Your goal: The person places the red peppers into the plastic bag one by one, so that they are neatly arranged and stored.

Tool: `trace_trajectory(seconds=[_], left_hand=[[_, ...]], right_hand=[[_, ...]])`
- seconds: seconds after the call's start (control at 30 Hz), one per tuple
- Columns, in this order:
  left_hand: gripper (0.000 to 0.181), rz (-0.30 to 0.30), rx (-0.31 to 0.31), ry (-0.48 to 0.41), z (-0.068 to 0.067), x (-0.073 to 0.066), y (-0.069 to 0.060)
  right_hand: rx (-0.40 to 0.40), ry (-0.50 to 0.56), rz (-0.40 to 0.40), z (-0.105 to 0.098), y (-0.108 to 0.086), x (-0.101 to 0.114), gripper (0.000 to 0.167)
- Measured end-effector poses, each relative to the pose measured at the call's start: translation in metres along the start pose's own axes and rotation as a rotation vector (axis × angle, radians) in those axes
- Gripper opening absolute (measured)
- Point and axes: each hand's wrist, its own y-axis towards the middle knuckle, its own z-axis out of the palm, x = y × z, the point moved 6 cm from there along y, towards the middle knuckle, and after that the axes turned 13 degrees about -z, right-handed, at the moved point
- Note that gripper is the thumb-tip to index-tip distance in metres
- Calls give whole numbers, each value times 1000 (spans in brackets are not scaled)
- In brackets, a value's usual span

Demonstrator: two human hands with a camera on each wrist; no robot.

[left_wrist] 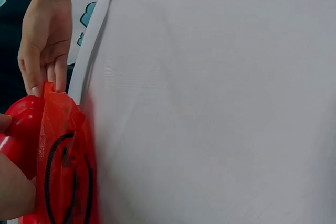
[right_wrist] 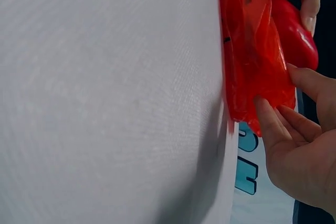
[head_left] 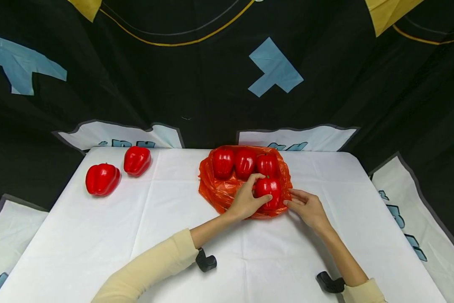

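Observation:
An orange-red plastic bag (head_left: 211, 189) lies spread at the table's far middle, its rim folded down. Three red bell peppers (head_left: 245, 163) stand in a row along its back side. My left hand (head_left: 246, 202) grips another red bell pepper (head_left: 271, 189) at the front right inside the bag, thumb and fingers around it. At the bag's right edge, my right hand (head_left: 311, 212) pinches the plastic between thumb and fingers. The right wrist view shows the right fingers (right_wrist: 270, 121) on the bag's outer side. Black printed lines (left_wrist: 52, 166) mark the bag in the left wrist view.
Two more red bell peppers, one nearer (head_left: 102, 179) and one farther (head_left: 137, 161), lie on the far left of the white-covered table (head_left: 173, 202). Dark cloth (head_left: 208, 92) hangs behind the table. Black wrist mounts (head_left: 205, 261) sit at both wrists.

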Motion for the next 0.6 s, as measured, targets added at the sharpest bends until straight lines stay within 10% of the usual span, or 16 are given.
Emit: trace_trajectory(seconds=[0.6], left_hand=[[56,-46,23,56,8,8,10]], right_hand=[[10,8,-15,0,-1,-2,54]])
